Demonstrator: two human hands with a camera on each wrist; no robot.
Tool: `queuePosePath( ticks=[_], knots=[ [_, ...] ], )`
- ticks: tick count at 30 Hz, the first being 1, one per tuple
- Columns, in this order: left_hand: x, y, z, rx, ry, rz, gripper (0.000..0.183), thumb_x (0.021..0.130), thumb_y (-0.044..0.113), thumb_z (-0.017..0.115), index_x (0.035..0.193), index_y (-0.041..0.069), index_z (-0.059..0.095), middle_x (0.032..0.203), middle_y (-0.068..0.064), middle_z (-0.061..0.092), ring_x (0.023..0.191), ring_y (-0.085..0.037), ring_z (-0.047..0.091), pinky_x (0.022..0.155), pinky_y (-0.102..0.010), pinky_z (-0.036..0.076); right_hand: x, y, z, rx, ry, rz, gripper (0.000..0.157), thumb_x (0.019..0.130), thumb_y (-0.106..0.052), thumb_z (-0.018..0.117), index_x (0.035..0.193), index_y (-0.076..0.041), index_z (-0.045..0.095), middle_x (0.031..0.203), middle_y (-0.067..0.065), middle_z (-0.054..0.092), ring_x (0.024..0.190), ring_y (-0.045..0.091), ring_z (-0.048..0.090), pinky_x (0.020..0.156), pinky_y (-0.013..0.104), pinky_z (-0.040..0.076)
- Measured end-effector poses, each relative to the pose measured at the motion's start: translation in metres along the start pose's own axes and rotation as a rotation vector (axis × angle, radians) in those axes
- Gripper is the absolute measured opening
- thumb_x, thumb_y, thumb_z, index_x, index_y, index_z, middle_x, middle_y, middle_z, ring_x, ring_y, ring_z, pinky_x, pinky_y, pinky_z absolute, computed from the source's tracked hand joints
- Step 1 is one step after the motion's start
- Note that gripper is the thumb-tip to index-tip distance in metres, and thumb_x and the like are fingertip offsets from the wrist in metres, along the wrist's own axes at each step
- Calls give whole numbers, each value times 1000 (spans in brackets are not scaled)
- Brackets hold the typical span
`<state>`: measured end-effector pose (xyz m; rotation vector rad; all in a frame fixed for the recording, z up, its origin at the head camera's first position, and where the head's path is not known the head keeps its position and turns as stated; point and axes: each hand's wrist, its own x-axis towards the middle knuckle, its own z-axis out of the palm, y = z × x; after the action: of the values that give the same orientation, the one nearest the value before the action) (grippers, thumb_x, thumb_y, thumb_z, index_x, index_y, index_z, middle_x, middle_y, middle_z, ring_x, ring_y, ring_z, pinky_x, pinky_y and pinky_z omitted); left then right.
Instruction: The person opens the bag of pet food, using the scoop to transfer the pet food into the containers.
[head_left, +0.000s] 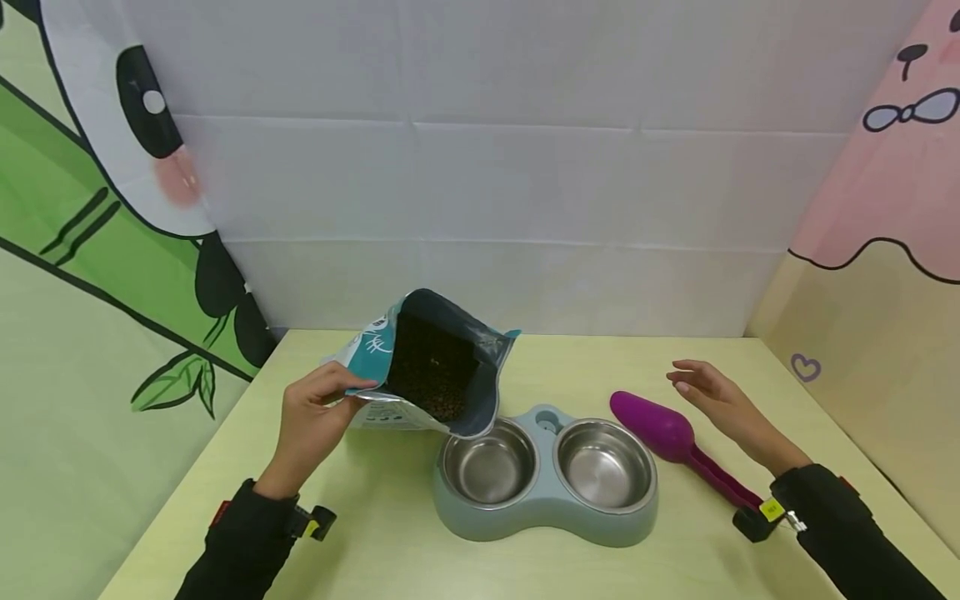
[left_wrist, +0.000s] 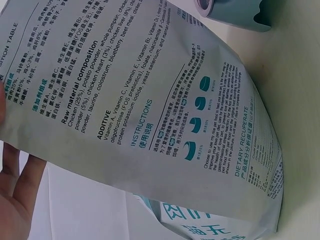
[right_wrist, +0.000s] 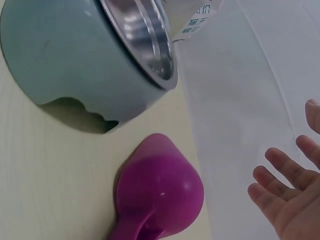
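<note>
My left hand (head_left: 318,417) pinches the near left edge of an opened pet food bag (head_left: 372,354), tilted so its mouth faces me. Dark brown kibble (head_left: 431,367) shows inside. In the left wrist view the bag's printed back panel (left_wrist: 150,100) fills most of the picture. My right hand (head_left: 716,404) is in the air with relaxed fingers and holds nothing. It is nearest to a purple scoop (head_left: 660,429), which lies face down on the table; the right wrist view shows the scoop's rounded back (right_wrist: 160,185).
A blue-grey double bowl stand (head_left: 543,521) sits under the bag's lower edge. Its two steel bowls, left (head_left: 491,467) and right (head_left: 606,465), hold no food. A white curtain (head_left: 525,183) hangs behind the pale table (head_left: 390,542), with printed panels at both sides.
</note>
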<state>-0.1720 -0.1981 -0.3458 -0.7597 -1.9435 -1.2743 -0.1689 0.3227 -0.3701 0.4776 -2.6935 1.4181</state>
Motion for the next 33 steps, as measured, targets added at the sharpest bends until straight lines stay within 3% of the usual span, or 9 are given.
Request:
queuePosePath(
  ticks=[2,6,9,13,16,23,33],
  knots=[
    [0,-1,0,-2,3,2,24,72,-24,65,84,-6,72,80,-5,65,77,-5,55,73,-12,48,-2,2,-1,-13,1,10,46,104,-24,41,141,2,31,135,24,46,108,-12,45,97,55,39],
    [-1,-2,1,-12,1,7,23,72,-24,65,84,-6,72,80,-4,65,77,-5,56,73,-12,48,-7,7,-4,-23,6,37,47,103,-24,41,141,2,30,135,26,46,108,-10,46,96,60,37],
    [-1,-2,1,-22,-2,7,22,72,-24,65,84,-7,72,80,-4,65,77,-5,56,73,-12,49,-12,11,-5,-47,9,56,48,103,-24,43,142,2,30,135,27,45,114,8,52,95,58,40],
    [-1,-1,1,-17,0,14,24,72,-25,65,84,-6,72,80,-7,65,77,-5,56,72,-12,49,-16,15,-7,-76,6,64,49,102,-22,47,141,3,30,134,31,45,118,40,48,92,52,45],
    [-1,-2,0,-10,-2,23,26,70,-26,65,85,-6,72,80,-8,65,78,-5,56,71,-12,48,-18,18,-8,-88,1,72,50,101,-20,49,140,4,30,134,33,43,119,48,45,89,46,49],
    [-1,-2,-1,-14,-2,34,25,70,-26,65,84,-6,72,80,-5,65,78,-4,56,71,-12,49,-26,25,-5,-116,-33,131,54,98,-19,54,139,7,29,133,37,41,121,54,39,91,57,44],
    [-2,-3,-2,-11,-19,25,21,74,-21,67,86,-5,73,81,-10,65,79,-4,57,72,-13,49,-40,38,4,-156,-92,315,65,95,-30,58,138,9,28,135,39,36,123,57,31,92,63,39]
  ],
)
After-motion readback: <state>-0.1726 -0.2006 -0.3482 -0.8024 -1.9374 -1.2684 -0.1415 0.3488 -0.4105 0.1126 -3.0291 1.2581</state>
